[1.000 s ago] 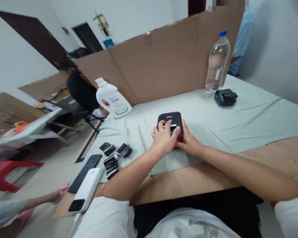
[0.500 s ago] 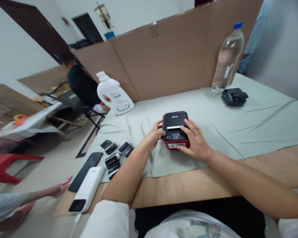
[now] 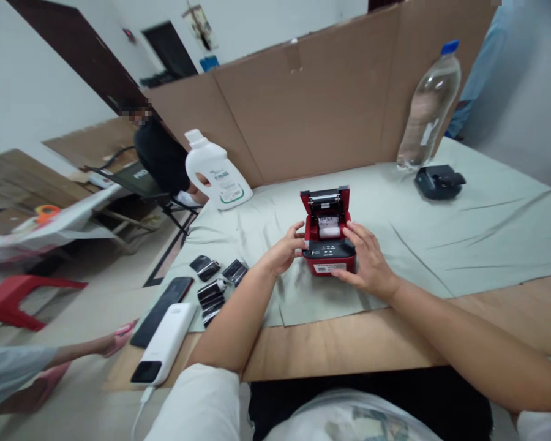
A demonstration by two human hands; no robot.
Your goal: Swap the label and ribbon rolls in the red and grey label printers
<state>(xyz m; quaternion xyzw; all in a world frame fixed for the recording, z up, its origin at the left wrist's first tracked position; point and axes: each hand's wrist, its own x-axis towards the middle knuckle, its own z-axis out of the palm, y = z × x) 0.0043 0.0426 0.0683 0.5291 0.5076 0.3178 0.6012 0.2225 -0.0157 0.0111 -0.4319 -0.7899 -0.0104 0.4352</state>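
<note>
A small red and black label printer stands on the cloth in front of me, its lid raised and tilted back. Inside the bay a white paper roll shows. My left hand holds the printer's left side, fingers curled against the edge by the front panel. On the other side my right hand grips the right wall, with its thumb at the front near a white sticker. Several small black-wrapped rolls lie to the left of my left forearm.
Left of the rolls lie a dark phone and a white power bank with a cable. A white jug, a clear bottle and a black device stand near the cardboard partition. A person sits behind, left.
The printer's lid has swung up and back, exposing the roll inside. My hands stay at the printer's two sides; the right fingers have come off the top. The view has shifted slightly.
</note>
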